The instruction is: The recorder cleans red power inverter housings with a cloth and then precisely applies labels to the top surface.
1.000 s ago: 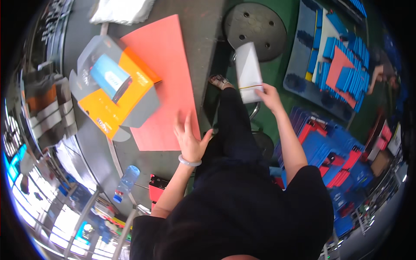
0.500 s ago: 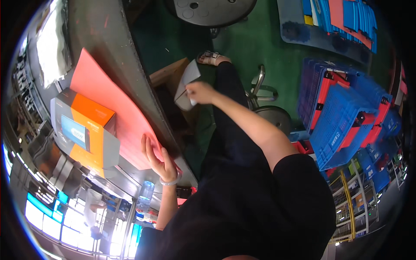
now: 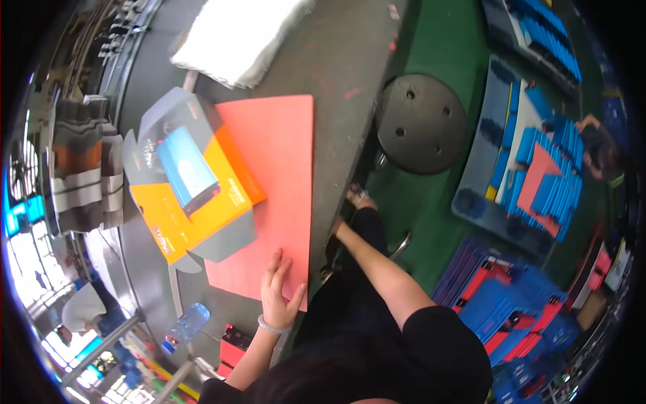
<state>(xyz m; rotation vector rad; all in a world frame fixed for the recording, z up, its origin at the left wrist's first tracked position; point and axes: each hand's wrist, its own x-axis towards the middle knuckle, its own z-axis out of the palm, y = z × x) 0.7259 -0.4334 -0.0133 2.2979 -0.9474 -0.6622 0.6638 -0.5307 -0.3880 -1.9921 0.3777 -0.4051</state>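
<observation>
My left hand point(image 3: 278, 296) lies on the lower part of a flat pink sheet point(image 3: 286, 182), fingers stretched out, holding nothing. A grey and orange cardboard box point(image 3: 232, 172), with a blue device pictured on it, rests on the sheet, its flaps sticking out. Past the table's right edge, low beside it, reaches my right hand point(image 3: 338, 226). The edge hides its fingers and anything they might hold.
White padded material point(image 3: 239, 40) lies farther up the metal table point(image 3: 336, 60). A clear bottle point(image 3: 187, 326) is at lower left. Right of the table are a round black stool point(image 3: 420, 124), blue crates point(image 3: 501, 303) and a platform point(image 3: 494, 114) with blue pieces. Another person point(image 3: 602, 151) is at far right.
The view has swung, bringing more of the table and stool in. My right hand, which held a grey card piece over a brown carton, is now largely behind the table edge. My left stays on the sheet.
</observation>
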